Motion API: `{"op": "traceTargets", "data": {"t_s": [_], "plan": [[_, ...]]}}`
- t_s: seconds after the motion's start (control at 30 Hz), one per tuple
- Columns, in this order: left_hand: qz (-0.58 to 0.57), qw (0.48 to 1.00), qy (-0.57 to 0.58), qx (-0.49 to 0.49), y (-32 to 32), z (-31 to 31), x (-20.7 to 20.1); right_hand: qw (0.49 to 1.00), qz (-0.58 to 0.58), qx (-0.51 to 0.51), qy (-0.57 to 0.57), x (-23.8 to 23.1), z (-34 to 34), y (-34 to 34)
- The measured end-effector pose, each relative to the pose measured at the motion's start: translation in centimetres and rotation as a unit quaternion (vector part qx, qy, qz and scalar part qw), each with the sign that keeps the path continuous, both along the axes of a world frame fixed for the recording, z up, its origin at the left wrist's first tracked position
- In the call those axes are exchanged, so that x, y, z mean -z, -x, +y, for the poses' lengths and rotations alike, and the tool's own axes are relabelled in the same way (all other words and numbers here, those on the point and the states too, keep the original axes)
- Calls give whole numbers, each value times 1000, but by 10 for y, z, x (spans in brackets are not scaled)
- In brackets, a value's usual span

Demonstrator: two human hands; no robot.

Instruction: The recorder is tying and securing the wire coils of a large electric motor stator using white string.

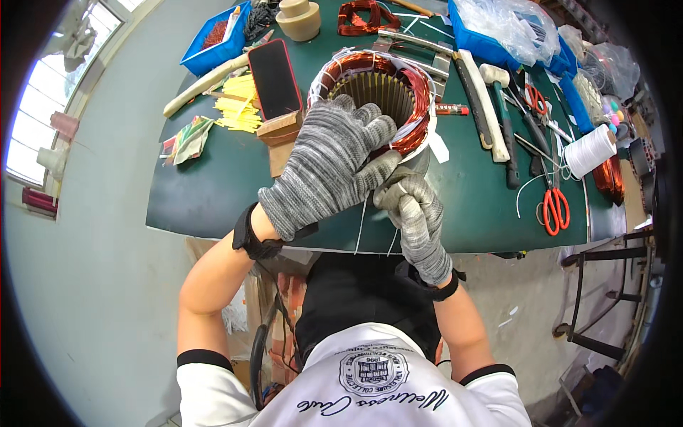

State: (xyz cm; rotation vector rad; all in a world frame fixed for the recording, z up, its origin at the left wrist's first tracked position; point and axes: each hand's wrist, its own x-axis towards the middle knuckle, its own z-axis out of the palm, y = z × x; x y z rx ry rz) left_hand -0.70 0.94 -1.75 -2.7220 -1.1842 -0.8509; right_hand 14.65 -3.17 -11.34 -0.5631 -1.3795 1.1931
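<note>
A motor stator (421, 96) stands on the green bench top, its copper windings lashed with white cord round a ring of slotted metal. My left hand (324, 164), in a striped grey knit glove, lies over the near left rim. Its fingers are spread, with the tips at the windings and over the opening. Just to the right and nearer me, my right hand (416, 217), gloved alike, is closed in a fist on white lacing cord. Strands of the white cord (361, 226) hang below the stator toward the bench's front edge. The near windings are hidden by my left hand.
Left of the stator lie a phone (275, 78), yellow strips (240, 104) and a wooden mallet handle (203, 89). To the right are hammers (484, 107), red-handled scissors (555, 210) and a white cord spool (590, 151). Blue bins (217, 51) stand at the back.
</note>
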Motion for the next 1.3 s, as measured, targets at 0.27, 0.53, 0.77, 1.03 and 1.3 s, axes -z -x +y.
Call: {"op": "traceTargets", "data": {"t_s": [0.27,0.53,0.77,1.03,1.3], "plan": [[-10,999,-16,-26,-4,-9,3,938,257,-121,198,-12,-16,-12],[-11,999,-29,-30,-7,-6,4,904,318,85,274,1,-52,-43],[-25,998,-56,-33,-10,-7,8,852,162,-198,457,17,-48,13],[-16,999,-48,-20,0,-4,6,833,161,110,518,69,-125,-200],[-29,997,-62,-36,-11,-6,12,719,199,152,648,120,-211,-227]]}}
